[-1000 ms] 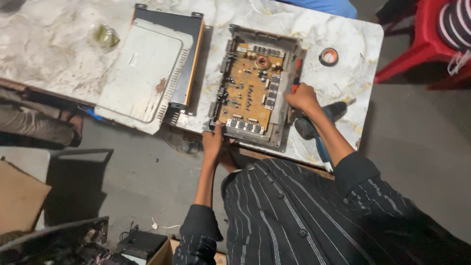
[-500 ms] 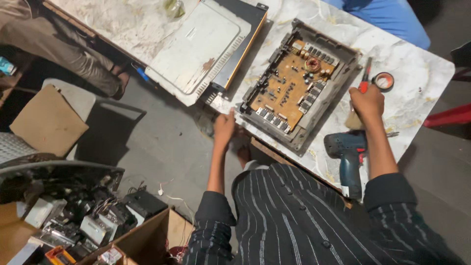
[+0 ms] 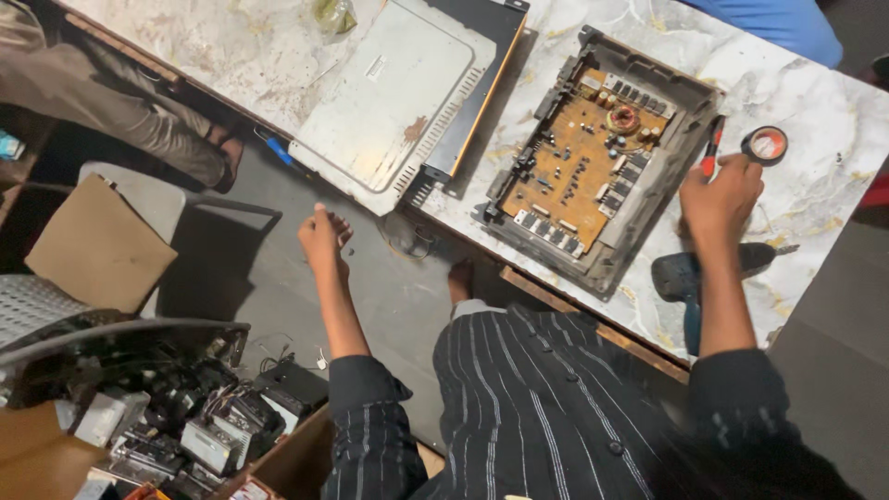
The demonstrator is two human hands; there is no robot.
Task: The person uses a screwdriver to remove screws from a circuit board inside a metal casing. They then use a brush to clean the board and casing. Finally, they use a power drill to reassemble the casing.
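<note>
Gripping red-handled screwdriver [image 3: 711,148], right hand [image 3: 720,196]; beside it, boxy grey chassis [image 3: 648,241], amber circuit board [image 3: 579,162].

Red-handled screwdriver [image 3: 711,148] lies on marble table beside open circuit-board chassis [image 3: 593,157].

Right hand [image 3: 720,196] covers the lower handle of the red-handled tool [image 3: 711,148]; contents of the closed left hand [image 3: 322,236] cannot be determined. Drill [image 3: 690,282] partly hidden beneath the forearm.

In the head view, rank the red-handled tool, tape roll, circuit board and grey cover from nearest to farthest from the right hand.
1. Red-handled tool: at the right hand, by its fingers.
2. Tape roll: just beyond, to its right.
3. Circuit board: left, in the open case.
4. Grey cover: far left.
</note>
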